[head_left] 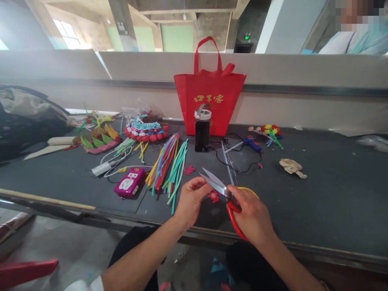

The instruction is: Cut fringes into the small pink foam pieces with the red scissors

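Over the table's front edge, my right hand (253,214) grips scissors (222,188) with red handles, their blades parted and pointing up to the left. My left hand (193,198) is closed in a pinch beside the blade tips; what lies between its fingers is too small to make out. Just beneath the scissors is a small red flower-like piece (214,197), partly covered. Another red piece (189,170) lies beyond my left hand. A bundle of multicoloured strips (163,161), which look like pipe cleaners, and a group of mint-green strips (178,165) rest to the left.
A black phone (202,136) leans on a lidded jar before a red bag (212,97). A purple power socket (130,183) and white charger (103,169) sit left. A blue glue gun (252,144), colourful flowers (271,131) and crumpled paper (292,167) lie right. A person (354,40) is beyond the partition.
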### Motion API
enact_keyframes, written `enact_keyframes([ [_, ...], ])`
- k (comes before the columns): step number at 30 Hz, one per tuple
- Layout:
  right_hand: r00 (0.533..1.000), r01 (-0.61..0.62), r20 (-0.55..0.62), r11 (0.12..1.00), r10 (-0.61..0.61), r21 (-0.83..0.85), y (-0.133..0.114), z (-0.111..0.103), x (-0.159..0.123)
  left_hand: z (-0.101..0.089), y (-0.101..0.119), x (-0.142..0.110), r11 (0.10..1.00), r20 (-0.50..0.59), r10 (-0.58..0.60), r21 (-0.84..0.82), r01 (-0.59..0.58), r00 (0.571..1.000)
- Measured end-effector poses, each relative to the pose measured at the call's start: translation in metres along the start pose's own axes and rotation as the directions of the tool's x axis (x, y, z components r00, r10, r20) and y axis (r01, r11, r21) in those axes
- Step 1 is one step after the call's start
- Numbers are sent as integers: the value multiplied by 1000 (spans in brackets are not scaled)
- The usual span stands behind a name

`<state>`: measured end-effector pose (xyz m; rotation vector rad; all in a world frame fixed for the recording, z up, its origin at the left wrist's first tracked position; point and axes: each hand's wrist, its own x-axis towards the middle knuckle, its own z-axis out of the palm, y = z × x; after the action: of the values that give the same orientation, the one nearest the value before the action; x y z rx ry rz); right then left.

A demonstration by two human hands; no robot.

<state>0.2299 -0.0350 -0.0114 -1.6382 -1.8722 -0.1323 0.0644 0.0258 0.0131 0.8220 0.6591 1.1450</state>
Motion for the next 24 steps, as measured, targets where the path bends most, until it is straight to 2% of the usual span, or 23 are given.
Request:
enact_keyframes([
  [12,999,-35,11,999,35,25,-3,6,-3,-1,-1,2,1000,4,-3,-19,3,1000],
  [20,997,-63,38,990,68,-124,-9,1,0,0,-2,1,1000,-10,11,-13,-11,1000],
  [24,997,-70,34,994,73,-89,-9,1,1,1,-4,0,1000,2,14,-17,-14,1000],
])
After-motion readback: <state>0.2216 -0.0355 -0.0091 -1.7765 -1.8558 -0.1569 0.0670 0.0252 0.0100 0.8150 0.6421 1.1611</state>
